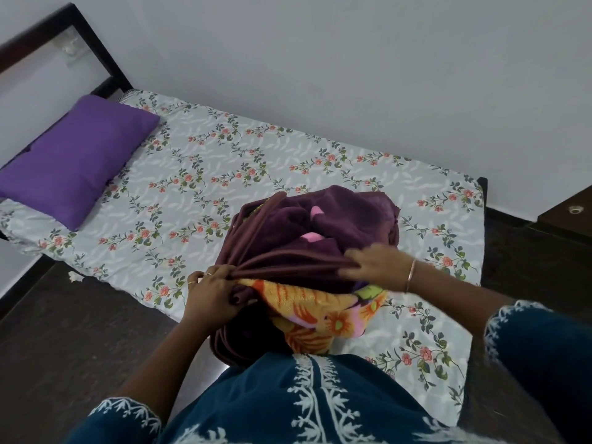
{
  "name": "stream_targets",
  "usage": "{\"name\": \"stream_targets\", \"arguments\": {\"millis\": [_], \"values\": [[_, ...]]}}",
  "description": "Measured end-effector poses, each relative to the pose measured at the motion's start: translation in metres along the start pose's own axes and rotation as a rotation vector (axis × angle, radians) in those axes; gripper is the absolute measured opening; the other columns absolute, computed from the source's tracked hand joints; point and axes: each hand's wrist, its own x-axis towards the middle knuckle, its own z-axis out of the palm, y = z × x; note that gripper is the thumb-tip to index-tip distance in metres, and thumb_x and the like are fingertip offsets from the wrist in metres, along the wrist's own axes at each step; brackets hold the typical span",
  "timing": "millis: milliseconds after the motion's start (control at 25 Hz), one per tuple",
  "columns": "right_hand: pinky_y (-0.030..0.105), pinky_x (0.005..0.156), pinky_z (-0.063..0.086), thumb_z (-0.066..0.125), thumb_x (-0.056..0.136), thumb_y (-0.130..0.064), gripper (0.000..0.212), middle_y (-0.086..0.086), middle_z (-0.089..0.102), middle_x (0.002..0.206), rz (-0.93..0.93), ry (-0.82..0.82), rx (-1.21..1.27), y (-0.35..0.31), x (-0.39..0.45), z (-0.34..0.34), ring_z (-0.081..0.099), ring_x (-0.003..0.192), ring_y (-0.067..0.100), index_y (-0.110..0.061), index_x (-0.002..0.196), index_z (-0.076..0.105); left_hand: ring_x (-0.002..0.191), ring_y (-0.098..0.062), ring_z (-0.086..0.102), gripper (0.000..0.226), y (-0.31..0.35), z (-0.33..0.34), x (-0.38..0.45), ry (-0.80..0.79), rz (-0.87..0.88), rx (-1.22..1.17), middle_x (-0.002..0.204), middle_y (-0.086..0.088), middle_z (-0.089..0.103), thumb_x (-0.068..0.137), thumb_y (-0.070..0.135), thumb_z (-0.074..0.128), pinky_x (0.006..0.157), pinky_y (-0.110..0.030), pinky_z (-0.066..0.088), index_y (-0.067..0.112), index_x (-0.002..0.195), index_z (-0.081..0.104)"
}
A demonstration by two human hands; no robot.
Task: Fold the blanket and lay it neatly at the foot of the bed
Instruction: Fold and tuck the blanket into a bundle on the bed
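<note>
A maroon plush blanket [320, 229] with an orange and pink flower print lies bunched in a loose heap on the near side of the bed [224, 161], toward its right end. My left hand [211, 293] grips several gathered maroon edges at the heap's near left corner. My right hand [378, 265] lies on the same band of edges further right, fingers stretched over the cloth. A printed flap hangs down toward my body.
A floral sheet covers the mattress. A purple pillow [73, 161] lies at the left end by the dark headboard [93, 43]. A white wall runs behind the bed. Dark floor [64, 331] lies left of me, with a small white scrap [74, 277] near the bed's edge.
</note>
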Motion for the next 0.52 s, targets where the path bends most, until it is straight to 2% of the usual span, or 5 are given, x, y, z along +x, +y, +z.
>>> {"name": "stream_targets", "arguments": {"millis": [80, 160, 320, 400, 520], "values": [[0.034, 0.054, 0.047, 0.064, 0.076, -0.015, 0.017, 0.014, 0.062, 0.098, 0.214, 0.007, -0.063, 0.036, 0.007, -0.013, 0.059, 0.060, 0.028, -0.021, 0.091, 0.062, 0.100, -0.026, 0.062, 0.050, 0.006, -0.001, 0.004, 0.050, 0.066, 0.034, 0.108, 0.001, 0.065, 0.067, 0.071, 0.045, 0.083, -0.057, 0.038, 0.031, 0.078, 0.074], [0.037, 0.063, 0.046, 0.063, 0.073, -0.020, 0.013, 0.011, 0.063, 0.098, 0.417, -0.073, -0.117, 0.042, 0.009, -0.017, 0.060, 0.070, 0.029, -0.021, 0.082, 0.071, 0.099, -0.025, 0.061, 0.048, 0.010, -0.004, 0.011, 0.072, 0.091, 0.038, 0.108, 0.002, 0.064, 0.068, 0.070, 0.047, 0.084, -0.055, 0.038, 0.031, 0.077, 0.073], [0.040, 0.086, 0.037, 0.048, 0.090, -0.020, 0.026, 0.005, 0.053, 0.118, 0.436, -0.571, -0.036, -0.008, -0.008, 0.021, 0.056, 0.097, 0.027, -0.024, 0.106, 0.068, 0.101, -0.022, 0.060, 0.047, 0.007, -0.004, 0.010, 0.051, 0.079, 0.041, 0.110, 0.005, 0.063, 0.068, 0.071, 0.046, 0.085, -0.055, 0.037, 0.031, 0.072, 0.071], [0.040, 0.081, 0.038, 0.062, 0.082, -0.023, 0.023, 0.005, 0.055, 0.116, 0.388, -0.681, -0.024, -0.039, -0.021, 0.038, 0.058, 0.089, 0.027, -0.027, 0.103, 0.069, 0.103, -0.021, 0.059, 0.048, 0.006, 0.001, 0.003, 0.025, 0.069, 0.048, 0.111, 0.006, 0.063, 0.068, 0.072, 0.045, 0.086, -0.054, 0.036, 0.032, 0.071, 0.071], [0.038, 0.066, 0.044, 0.084, 0.052, -0.025, 0.040, 0.009, 0.060, 0.111, 0.442, -0.566, -0.001, -0.058, -0.027, 0.041, 0.059, 0.069, 0.026, -0.033, 0.090, 0.071, 0.107, -0.022, 0.057, 0.052, 0.006, 0.006, 0.000, 0.001, 0.033, 0.033, 0.113, 0.005, 0.063, 0.068, 0.073, 0.043, 0.087, -0.055, 0.036, 0.032, 0.076, 0.074]]}}
